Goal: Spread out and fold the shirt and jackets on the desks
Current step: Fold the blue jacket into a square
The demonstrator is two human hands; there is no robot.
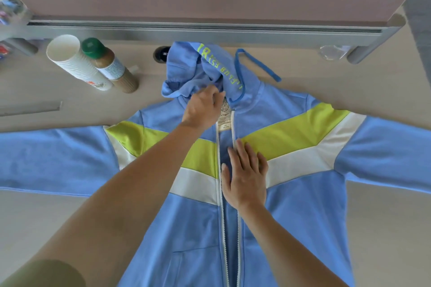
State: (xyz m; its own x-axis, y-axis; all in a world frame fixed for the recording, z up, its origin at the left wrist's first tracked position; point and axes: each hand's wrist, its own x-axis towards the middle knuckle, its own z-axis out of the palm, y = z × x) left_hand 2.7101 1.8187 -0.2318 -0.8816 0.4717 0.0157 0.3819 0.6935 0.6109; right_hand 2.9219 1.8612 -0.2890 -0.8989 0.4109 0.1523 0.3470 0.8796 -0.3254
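One jacket (303,216), front up on the desk (391,240), long axis 12 to 6, sleeves at 9 and 3; my left hand (203,107), nearer, pinches the crumpled hood (186,65) at 12, while my right hand (245,175) presses flat-fingered on the chest.

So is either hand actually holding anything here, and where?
The left hand pinches the hood of the jacket at its base; the right hand lies flat beside the zipper, gripping nothing.

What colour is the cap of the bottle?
Green. The cap of the bottle shows best in the head view.
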